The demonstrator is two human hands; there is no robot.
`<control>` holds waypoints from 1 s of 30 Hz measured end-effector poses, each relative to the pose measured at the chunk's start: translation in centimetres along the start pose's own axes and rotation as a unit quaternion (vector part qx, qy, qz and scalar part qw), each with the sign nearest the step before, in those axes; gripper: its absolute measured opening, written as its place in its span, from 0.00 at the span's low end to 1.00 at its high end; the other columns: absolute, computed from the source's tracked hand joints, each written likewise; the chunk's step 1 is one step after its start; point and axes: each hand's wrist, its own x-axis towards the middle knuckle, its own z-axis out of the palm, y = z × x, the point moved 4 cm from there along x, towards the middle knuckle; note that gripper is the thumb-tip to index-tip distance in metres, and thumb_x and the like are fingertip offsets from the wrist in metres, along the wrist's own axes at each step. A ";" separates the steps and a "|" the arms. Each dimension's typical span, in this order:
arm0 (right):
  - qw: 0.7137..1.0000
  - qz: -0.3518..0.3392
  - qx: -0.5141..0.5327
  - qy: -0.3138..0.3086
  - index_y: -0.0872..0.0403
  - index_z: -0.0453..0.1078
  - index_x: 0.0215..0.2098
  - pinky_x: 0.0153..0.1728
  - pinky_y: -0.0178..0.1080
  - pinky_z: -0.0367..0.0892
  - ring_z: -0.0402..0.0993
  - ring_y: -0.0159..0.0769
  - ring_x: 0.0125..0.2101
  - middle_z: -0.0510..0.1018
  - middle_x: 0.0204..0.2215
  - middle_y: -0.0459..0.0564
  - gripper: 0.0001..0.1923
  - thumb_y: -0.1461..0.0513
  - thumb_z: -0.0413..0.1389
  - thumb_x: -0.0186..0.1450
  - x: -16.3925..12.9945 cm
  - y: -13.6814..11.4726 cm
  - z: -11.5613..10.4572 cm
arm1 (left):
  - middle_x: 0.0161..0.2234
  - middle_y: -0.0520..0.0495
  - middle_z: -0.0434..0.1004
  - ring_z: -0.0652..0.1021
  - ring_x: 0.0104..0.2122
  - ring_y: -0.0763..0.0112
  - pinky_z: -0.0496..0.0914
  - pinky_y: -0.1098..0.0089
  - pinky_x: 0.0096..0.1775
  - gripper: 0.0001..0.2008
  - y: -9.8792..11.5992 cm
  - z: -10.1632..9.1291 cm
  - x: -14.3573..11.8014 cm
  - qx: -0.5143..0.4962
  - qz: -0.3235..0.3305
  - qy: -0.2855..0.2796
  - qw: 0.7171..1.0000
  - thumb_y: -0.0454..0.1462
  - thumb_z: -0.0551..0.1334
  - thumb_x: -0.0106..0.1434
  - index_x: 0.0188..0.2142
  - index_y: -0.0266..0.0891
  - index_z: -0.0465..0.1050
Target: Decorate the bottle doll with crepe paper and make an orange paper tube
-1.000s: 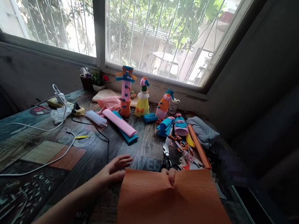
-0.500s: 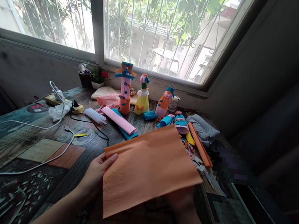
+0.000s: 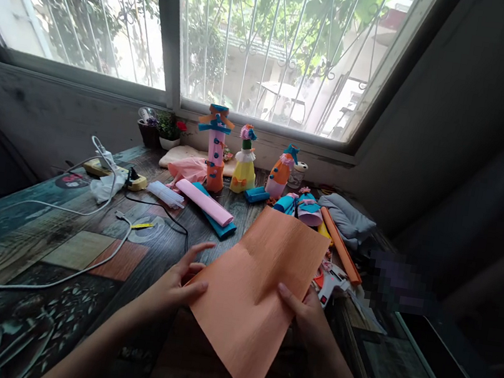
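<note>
Since the previous frame the orange sheet (image 3: 240,295) has turned, and the right hand's (image 3: 310,321) thumb now shows on its front. It is above the worktop (image 3: 77,248), the fingers of the left hand (image 3: 171,287) pinching its left edge, the right's gripping its right. A white pot (image 3: 168,143) holds a red-flowered plant (image 3: 167,124); a jar's (image 3: 298,176) contents are unclear. The sheet partly hides a yellow object (image 3: 325,233); a pale tool (image 3: 335,282) lies near the right hand.

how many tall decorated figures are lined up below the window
3: the pink and orange figure on the left, the yellow figure in the middle, and the orange and pink figure on the right. The orange sheet hides part of the table, but none of this row.
</note>
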 end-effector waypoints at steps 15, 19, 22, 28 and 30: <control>0.946 -0.099 -0.250 -0.180 0.50 0.68 0.52 0.24 0.32 0.62 0.66 0.25 0.21 0.73 0.35 0.46 0.18 0.60 0.49 0.65 0.5 -0.4 -0.1 | 0.59 0.43 0.64 0.63 0.58 0.51 0.59 0.60 0.56 0.33 -0.3 0.8 -0.6 0.120 -0.022 -0.173 0.977 0.37 0.65 0.52 0.58 0.40 0.63; 0.906 -0.094 -0.340 -0.234 0.46 0.63 0.58 0.26 0.32 0.60 0.59 0.25 0.21 0.71 0.32 0.42 0.25 0.65 0.52 0.62 0.1 0.1 0.2 | 0.50 0.45 0.74 0.71 0.51 0.53 0.65 0.62 0.51 0.24 -0.4 0.8 -0.2 0.102 -0.045 -0.109 0.988 0.32 0.59 0.48 0.47 0.39 0.74; 0.879 -0.080 -0.392 -0.261 0.45 0.62 0.59 0.28 0.33 0.62 0.61 0.28 0.22 0.70 0.30 0.43 0.27 0.66 0.52 0.62 -0.4 0.3 0.7 | 0.47 0.47 0.77 0.73 0.49 0.55 0.65 0.63 0.50 0.23 -0.4 0.8 0.0 0.110 -0.039 -0.087 0.989 0.31 0.57 0.46 0.43 0.39 0.76; 0.805 -0.236 -0.488 -0.240 0.43 0.64 0.56 0.53 0.48 0.58 0.60 0.45 0.52 0.64 0.51 0.53 0.31 0.72 0.52 0.57 -1.7 -0.2 2.7 | 0.46 0.47 0.75 0.72 0.48 0.57 0.64 0.64 0.50 0.20 -0.3 1.1 0.1 0.117 0.005 -0.109 0.987 0.31 0.57 0.48 0.40 0.40 0.77; 0.770 -0.270 -0.525 -0.241 0.43 0.70 0.45 0.55 0.53 0.52 0.52 0.49 0.58 0.62 0.56 0.49 0.25 0.74 0.51 0.56 -2.0 0.0 3.1 | 0.46 0.46 0.73 0.72 0.47 0.57 0.65 0.64 0.49 0.17 -0.3 1.2 0.0 0.129 0.018 -0.119 0.984 0.33 0.59 0.50 0.40 0.40 0.77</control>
